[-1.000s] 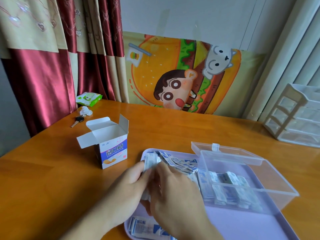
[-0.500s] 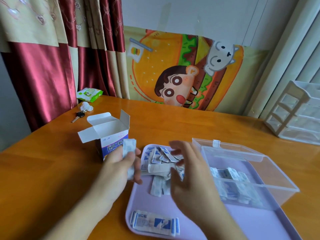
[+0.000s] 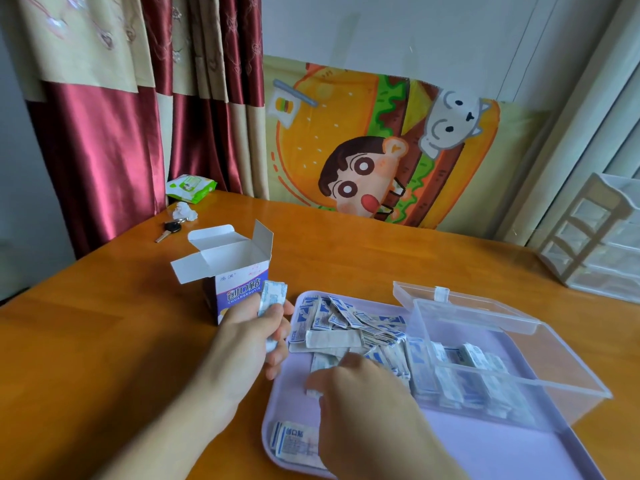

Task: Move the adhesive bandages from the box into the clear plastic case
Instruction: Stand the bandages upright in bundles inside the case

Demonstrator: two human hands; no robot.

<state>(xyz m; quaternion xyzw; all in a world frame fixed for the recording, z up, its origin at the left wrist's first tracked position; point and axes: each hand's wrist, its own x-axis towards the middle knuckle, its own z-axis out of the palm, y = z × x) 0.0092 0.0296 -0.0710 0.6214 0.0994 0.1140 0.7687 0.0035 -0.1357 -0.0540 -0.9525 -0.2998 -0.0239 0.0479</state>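
Note:
The purple-and-white bandage box (image 3: 239, 289) stands open on the table, left of a lilac tray (image 3: 491, 452). My left hand (image 3: 249, 337) grips a small stack of wrapped bandages (image 3: 273, 296) upright beside the box. A loose pile of bandages (image 3: 349, 327) lies on the tray's far left part. My right hand (image 3: 360, 386) is down at the near edge of that pile, its fingertips pinching a bandage. The clear plastic case (image 3: 512, 372) sits on the tray's right side with its lid tipped back and rows of bandages inside. A few more bandages (image 3: 294, 445) lie at the tray's near left corner.
A key (image 3: 169, 230), crumpled tissue (image 3: 183, 213) and a green wipes pack (image 3: 190, 185) lie at the table's far left. A clear drawer unit (image 3: 595, 237) stands at the far right. A cartoon cloth and curtains hang behind the table.
My left hand has stayed beside the box with its stack. My right hand has dropped from above the tray onto the near edge of the loose pile.

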